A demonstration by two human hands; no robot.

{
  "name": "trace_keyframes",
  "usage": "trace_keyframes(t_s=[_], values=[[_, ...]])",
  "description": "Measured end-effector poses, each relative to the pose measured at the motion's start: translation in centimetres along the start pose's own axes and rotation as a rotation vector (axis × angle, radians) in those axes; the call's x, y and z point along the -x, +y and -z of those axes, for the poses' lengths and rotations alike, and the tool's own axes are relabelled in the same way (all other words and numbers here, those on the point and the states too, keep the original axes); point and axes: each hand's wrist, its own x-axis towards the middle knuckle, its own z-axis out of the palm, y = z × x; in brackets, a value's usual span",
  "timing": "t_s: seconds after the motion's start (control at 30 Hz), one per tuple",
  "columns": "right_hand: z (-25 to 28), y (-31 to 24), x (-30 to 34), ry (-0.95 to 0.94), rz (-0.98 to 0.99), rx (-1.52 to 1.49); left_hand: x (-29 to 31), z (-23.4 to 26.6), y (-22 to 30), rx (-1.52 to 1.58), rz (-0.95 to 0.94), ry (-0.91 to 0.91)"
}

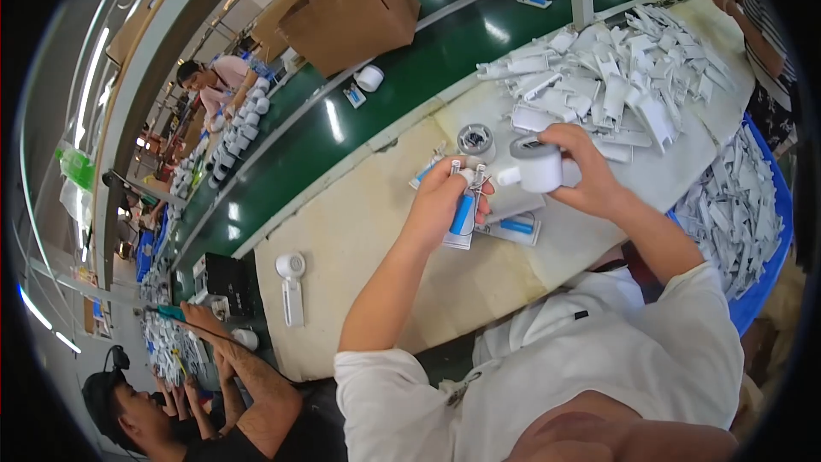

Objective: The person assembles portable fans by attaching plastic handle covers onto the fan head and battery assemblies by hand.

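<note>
My left hand point(430, 207) is closed on a white handle part with a blue battery point(463, 212) and thin wires at its top. To its right, my right hand point(592, 173) grips a white round fan head point(540, 173) with a grey rim and a short neck pointing left. The two pieces are close together but look apart. Behind my hands, another round fan head point(475, 142) rests on the table, its inside facing up. Below the held head lies a second handle part with a blue battery point(518, 224), partly covered by a white shell.
A heap of white plastic shells point(616, 85) covers the table's far right; a blue-lined container point(734, 210) holds more. An upright-looking white handheld fan point(292, 287) lies at left. Beyond runs a green conveyor point(299, 150) with fan parts and a cardboard box point(352, 17). Co-workers sit left and far right.
</note>
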Motion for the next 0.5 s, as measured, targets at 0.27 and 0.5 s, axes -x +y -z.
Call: trace_keyframes(t_s=[0.27,0.5], values=[[4.1,-0.8,-1.7,0.054,0.726,0.81,0.9,-2.2,-1.9,-0.29,-0.044,-0.178],[4.7,-2.5,-1.7,-0.104,0.65,0.768,1.2,-2.4,-2.4,-0.618,-0.183,-0.073]])
